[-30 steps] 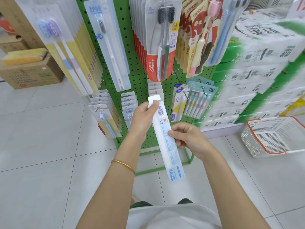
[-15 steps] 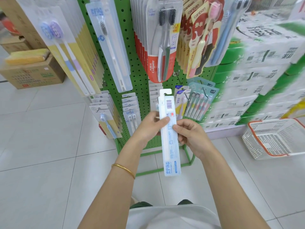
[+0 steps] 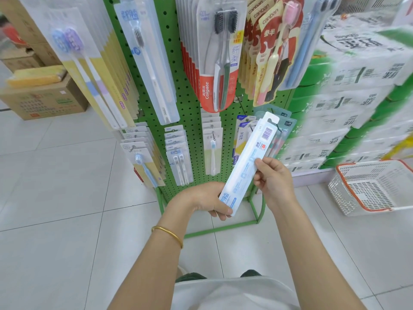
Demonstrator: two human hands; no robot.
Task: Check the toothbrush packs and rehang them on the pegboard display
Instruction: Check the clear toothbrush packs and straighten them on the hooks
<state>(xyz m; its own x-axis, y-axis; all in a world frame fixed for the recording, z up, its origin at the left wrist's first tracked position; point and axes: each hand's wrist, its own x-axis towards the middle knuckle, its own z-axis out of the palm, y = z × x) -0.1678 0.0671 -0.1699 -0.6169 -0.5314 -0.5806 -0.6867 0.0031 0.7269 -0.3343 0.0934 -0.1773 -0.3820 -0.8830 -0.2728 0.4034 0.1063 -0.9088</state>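
Two bare hands hold one long, narrow white and pale-blue toothbrush pack (image 3: 247, 163) in front of a green perforated metal pegboard stand (image 3: 192, 113). The left hand (image 3: 204, 200) grips the pack's lower end, fingers curled under it. The right hand (image 3: 276, 179) pinches the pack's right edge near its middle, thumb on the front face and fingers behind.

The pack is held off the pegs, clear of the board. Its long axis runs diagonally: the lower end points down and left toward the person, and the hang-tab end points up and right, level with the lower row of pegs. The printed back faces the camera, with a purple barcode (image 3: 267, 133) near the top, a small red mark below it, and blue Chinese characters at the lower end, too small to read in full.

Above on the board hangs a red and clear twin-brush pack (image 3: 214, 63) marked "Colgate", and beside it cream and red packs (image 3: 266, 30) marked "canban". Smaller packs fill the lower pegs.

A thin gold bangle (image 3: 167, 233) circles the left wrist. To the right, a white plastic basket with an orange rim (image 3: 380, 209) sits on the pale tiled floor, near stacked white and green cases (image 3: 357, 90). A brown cardboard box (image 3: 44, 101) stands at far left.
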